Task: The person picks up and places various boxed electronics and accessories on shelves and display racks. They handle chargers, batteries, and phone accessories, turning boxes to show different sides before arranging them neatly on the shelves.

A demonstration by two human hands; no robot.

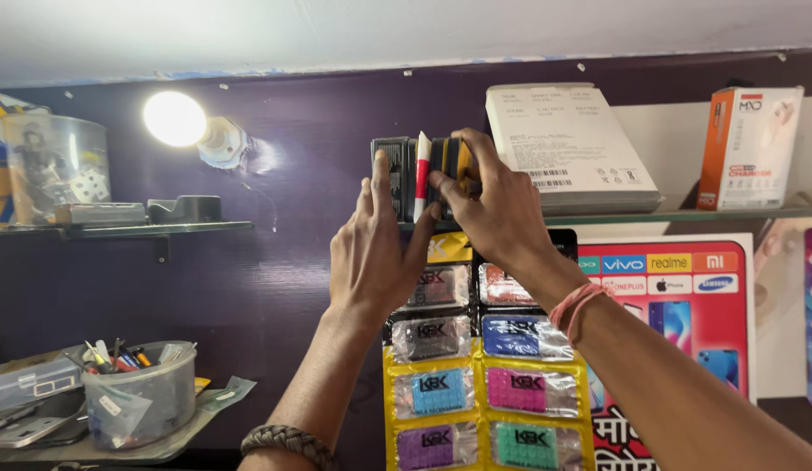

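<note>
Pinching small boxes (423, 170) on shelf (685, 215): right hand (493, 205) fingers closed; left hand (371, 253) fingers open, flat. Tub (140, 401) holds tools.

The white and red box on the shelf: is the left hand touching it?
Touching. Head view shows the left hand with its thumb pressed against the white and red box.

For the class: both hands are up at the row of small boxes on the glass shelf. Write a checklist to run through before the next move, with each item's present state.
1. Left hand steadies the row of small boxes: ok.
2. Right hand has a grip on the yellow box: ok.
3. Boxes stand upright: ok.
4. White box leaning beside them is stable: cannot tell.
5. Glass shelf is firmly fixed: cannot tell.
</note>
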